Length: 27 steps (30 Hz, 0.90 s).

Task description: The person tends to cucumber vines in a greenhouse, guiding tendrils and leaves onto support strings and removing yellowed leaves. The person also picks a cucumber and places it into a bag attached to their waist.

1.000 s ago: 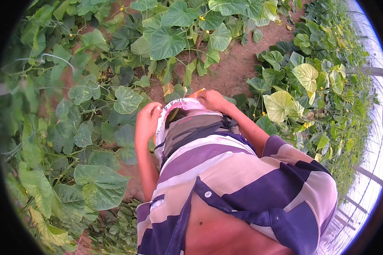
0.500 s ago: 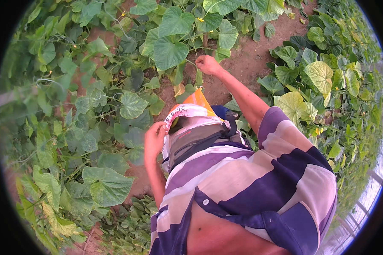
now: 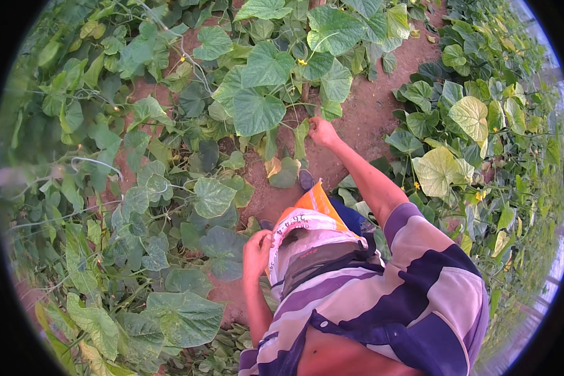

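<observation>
My left hand (image 3: pixel 257 249) grips the rim of an orange and white woven sack (image 3: pixel 307 222) held open against my striped shirt. My right hand (image 3: pixel 323 133) is stretched forward into the green vines (image 3: pixel 276 88), its fingers closed at a leaf stem just below a cluster of broad leaves. What sits inside its fingers is hidden by leaves. My foot (image 3: pixel 306 180) shows on the soil beyond the sack.
Broad-leaved vines with small yellow flowers (image 3: pixel 302 62) cover the ground on both sides. A strip of bare reddish soil (image 3: pixel 363 119) runs ahead between the rows. Thin strings (image 3: pixel 94 161) cross the plants at the left. A structure's frame shows at the far right.
My right arm has reached farther forward, from beside the sack into the vines. The view has shifted forward along the soil path. My left hand stays on the sack's rim.
</observation>
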Available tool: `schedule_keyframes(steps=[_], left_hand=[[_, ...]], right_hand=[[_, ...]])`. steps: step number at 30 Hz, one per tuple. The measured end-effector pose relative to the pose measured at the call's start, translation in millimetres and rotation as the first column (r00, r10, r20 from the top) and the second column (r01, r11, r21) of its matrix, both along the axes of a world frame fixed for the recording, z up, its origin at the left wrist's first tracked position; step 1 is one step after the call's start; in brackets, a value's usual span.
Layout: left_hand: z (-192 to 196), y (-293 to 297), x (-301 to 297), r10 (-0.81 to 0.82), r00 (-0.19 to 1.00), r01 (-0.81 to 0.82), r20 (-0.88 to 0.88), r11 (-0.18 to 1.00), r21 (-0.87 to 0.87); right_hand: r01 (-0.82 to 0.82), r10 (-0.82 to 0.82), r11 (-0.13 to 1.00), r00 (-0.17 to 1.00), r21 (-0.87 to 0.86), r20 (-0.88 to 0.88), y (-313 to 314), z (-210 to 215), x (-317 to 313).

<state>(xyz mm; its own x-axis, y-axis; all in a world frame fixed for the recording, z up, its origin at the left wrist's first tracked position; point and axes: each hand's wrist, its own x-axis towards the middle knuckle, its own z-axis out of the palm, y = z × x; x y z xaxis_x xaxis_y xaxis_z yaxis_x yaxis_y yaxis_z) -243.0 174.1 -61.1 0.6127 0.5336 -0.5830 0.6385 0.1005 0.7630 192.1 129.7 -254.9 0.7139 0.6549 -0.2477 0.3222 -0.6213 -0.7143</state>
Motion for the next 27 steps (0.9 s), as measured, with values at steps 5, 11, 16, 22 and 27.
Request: schedule_keyframes(steps=[5, 11, 16, 22, 27], left_hand=[[-29.6, -17.8, -16.1, -0.031, 0.999, 0.031, 0.007, 0.999, 0.019], [-36.7, -22.7, -24.9, -0.064, 0.989, 0.063, -0.134, 0.998, -0.011], [-69.6, -35.0, -39.3, -0.107, 0.975, 0.099, -0.194, 0.994, -0.052], [-68.2, -28.1, -24.2, -0.2, 0.953, 0.184, -0.226, 0.979, -0.089], [-67.7, -17.8, -21.3, -0.234, 0.932, 0.201, -0.278, 0.969, -0.144]], right_hand=[[0.034, -0.056, 0.995, 0.973, 0.099, 0.225, 70.0, -39.9, 79.4], [0.15, -0.138, 0.983, 0.984, -0.106, 0.112, 129.8, -89.0, 128.9], [0.343, -0.332, 0.939, 0.867, 0.038, 0.373, 131.2, -32.2, 51.5], [0.265, -0.382, 0.919, 0.783, 0.291, 0.491, 124.5, -51.7, 26.9], [0.326, -0.428, 0.866, 0.876, 0.379, 0.223, 144.7, -65.8, 29.6]])
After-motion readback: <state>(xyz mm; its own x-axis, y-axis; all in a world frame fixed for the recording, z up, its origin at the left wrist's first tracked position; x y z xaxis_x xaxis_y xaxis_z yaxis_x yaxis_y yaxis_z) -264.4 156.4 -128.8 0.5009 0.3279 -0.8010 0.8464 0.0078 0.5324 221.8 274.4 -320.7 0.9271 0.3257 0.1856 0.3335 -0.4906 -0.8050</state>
